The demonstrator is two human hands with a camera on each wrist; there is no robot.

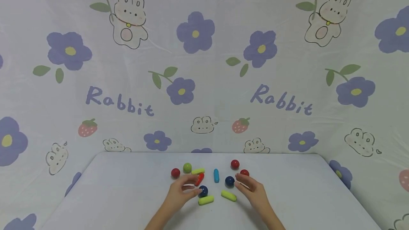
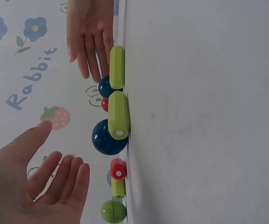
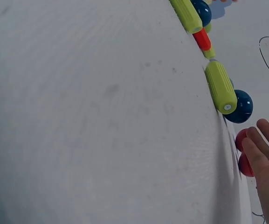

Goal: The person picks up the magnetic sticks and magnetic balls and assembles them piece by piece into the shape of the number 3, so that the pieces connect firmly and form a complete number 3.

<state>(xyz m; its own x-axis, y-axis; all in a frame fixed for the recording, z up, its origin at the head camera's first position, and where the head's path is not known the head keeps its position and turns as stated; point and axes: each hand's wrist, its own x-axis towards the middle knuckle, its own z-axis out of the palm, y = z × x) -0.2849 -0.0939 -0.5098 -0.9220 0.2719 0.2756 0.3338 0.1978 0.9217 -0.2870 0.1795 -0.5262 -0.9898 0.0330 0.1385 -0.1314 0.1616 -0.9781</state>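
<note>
My left hand [image 1: 181,189] hovers over the left part of the group, fingers loosely bent, with nothing in its grasp. Around it lie a dark blue ball [image 1: 203,191], a red ribbed stick [image 1: 199,179] and a yellow-green stick [image 1: 206,200]. In the left wrist view a gap shows between the thumb and the blue ball [image 2: 109,137]. My right hand [image 1: 254,189] is held with fingers extended beside another dark blue ball [image 1: 229,181]. A red ball [image 1: 244,173] sits just beyond its fingertips. Closer to me lies a second yellow-green stick [image 1: 228,196].
Farther back on the white table [image 1: 127,184] are a green ball [image 1: 187,167], a red ball [image 1: 175,173], a third yellow-green stick [image 1: 198,171], a light blue stick [image 1: 216,175] and another red ball [image 1: 235,164]. Behind the table hangs a rabbit-and-flower printed cloth [image 1: 217,70].
</note>
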